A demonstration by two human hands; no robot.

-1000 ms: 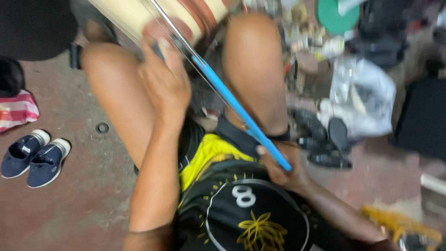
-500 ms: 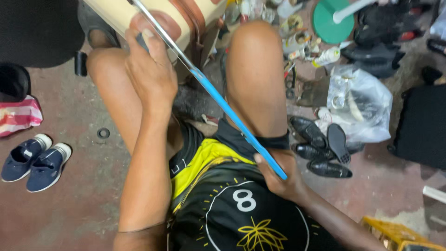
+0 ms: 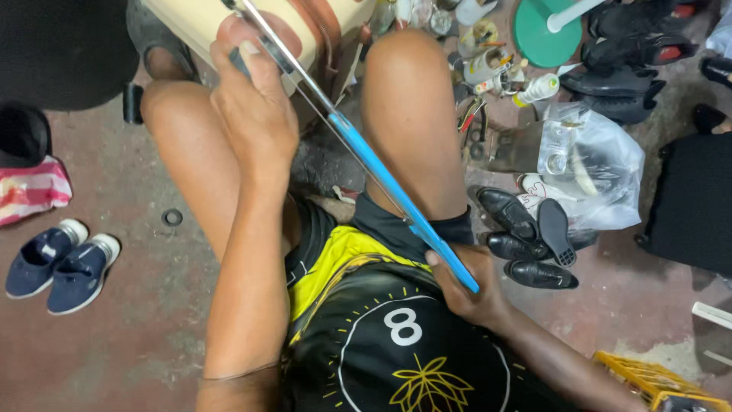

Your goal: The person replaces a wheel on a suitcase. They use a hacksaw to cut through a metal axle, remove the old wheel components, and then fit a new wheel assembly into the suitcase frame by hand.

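Note:
A hacksaw (image 3: 381, 168) with a blue frame and a thin metal blade runs diagonally between my bare knees. My right hand (image 3: 467, 294) grips its blue handle end against my black and yellow shirt. My left hand (image 3: 252, 114) is closed around the saw's far end, where it meets a cream-coloured case (image 3: 194, 23) with a brown strap at the top of the view. My left hand hides where the blade touches the case.
A pair of small blue shoes (image 3: 61, 263), a red-striped cloth (image 3: 30, 191) and a rubber ring (image 3: 172, 217) lie on the reddish floor at left. At right are black leather shoes (image 3: 526, 244), a clear plastic bag (image 3: 602, 168), a green round base (image 3: 545, 30) and a yellow crate (image 3: 656, 381).
Both hands keep their hold on the saw. My left hand and the saw's far end have shifted slightly up and left, and the blurred view has steadied.

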